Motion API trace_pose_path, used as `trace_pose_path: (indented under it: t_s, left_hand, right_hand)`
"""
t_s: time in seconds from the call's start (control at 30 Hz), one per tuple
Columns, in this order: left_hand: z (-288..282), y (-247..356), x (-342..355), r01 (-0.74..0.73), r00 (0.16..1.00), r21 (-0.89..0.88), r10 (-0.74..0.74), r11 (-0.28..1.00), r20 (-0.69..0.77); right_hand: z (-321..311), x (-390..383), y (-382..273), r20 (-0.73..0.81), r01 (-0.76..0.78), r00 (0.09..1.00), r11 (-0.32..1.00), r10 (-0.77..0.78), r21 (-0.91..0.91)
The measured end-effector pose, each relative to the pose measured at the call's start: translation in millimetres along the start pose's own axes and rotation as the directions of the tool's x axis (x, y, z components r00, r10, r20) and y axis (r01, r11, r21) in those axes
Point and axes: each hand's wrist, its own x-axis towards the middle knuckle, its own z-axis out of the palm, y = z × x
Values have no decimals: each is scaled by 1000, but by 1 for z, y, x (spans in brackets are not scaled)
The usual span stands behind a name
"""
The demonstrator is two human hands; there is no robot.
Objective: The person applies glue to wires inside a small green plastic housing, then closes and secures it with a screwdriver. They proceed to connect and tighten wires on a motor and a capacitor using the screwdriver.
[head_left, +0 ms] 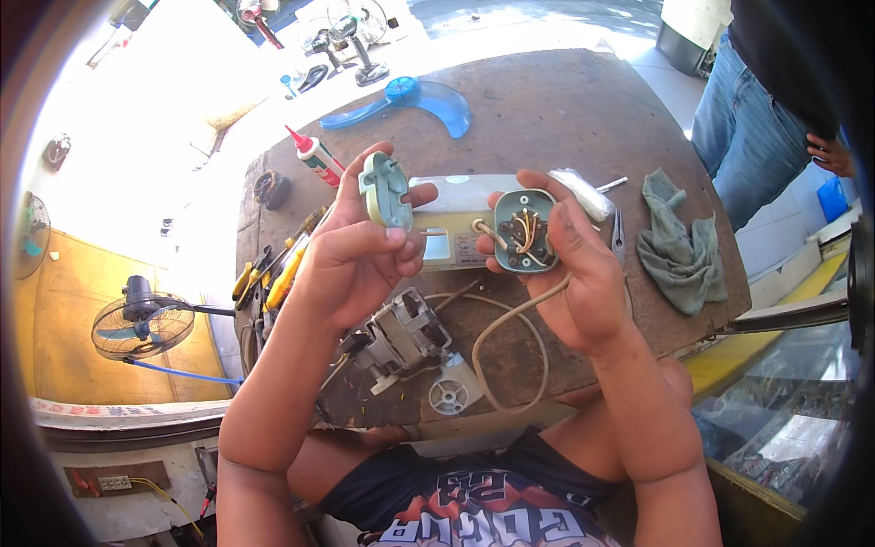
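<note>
My left hand [351, 246] is closed on a pale green plastic housing cover [387, 193], its hollow inner side turned to the right. A thin rod-like bit sticks out by its fingers, too small to name. In my right hand [588, 283] is the matching housing [526, 239], open toward me, with several thin wires crossing its dark inside. A beige cable [497, 401] runs from it and loops down over the table. The two pieces are apart, held above the table. Below my hands lies a fan motor [401, 333], beside a grey plastic bracket with a round end [451, 392].
The brown wooden table [565, 109] carries a blue fan blade [401, 98], a white glue bottle with red tip [314, 157], yellow-handled pliers [287, 273] and a green rag [679, 242]. A person in jeans [752, 118] stands at the right. A caged fan [141, 324] is at the left.
</note>
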Motion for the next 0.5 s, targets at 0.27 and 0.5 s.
trace_pose_path:
  t_s: [0.27, 0.5]
  left_hand:
    - [-5, -2, 15, 79, 996, -210, -88, 974, -31]
    - [0, -6, 18, -33, 999, -40, 35, 999, 33]
  right_hand:
    - [-2, 0, -1, 30, -13, 999, 998, 12, 62]
    - [-4, -1, -1, 24, -3, 1000, 999, 2, 40]
